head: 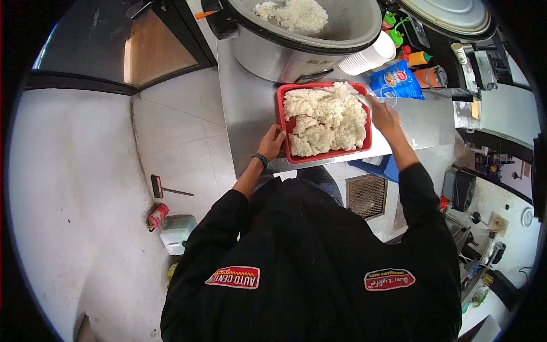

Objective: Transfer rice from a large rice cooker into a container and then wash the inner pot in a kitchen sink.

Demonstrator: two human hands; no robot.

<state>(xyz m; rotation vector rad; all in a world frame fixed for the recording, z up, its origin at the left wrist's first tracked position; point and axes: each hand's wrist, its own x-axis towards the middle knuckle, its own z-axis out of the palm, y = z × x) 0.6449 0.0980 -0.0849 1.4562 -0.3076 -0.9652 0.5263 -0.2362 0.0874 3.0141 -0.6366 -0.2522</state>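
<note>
Cooked white rice [331, 115] is heaped in a red plastic tray [329, 159] on a steel table [252, 102]. Bare red bottom shows through a gap at the tray's left. My left hand [272, 142] holds the tray's left rim near the front corner. At the far right corner, my right hand [386, 116] grips a pale serving utensil [363, 101]. Its tip meets the rice, and its exact shape is partly hidden. Directly behind the tray stands a large rice cooker [277, 55], uncovered, with more rice [299, 15] inside.
Stacked white bowls [369, 53], a blue snack bag [396, 80], an orange-filled jar [429, 78] and sauce bottles [395, 37] crowd the back right. A metal lid [448, 15] lies beyond them. Below the table are a blue bin-like object [382, 168] and a floor grate [366, 196].
</note>
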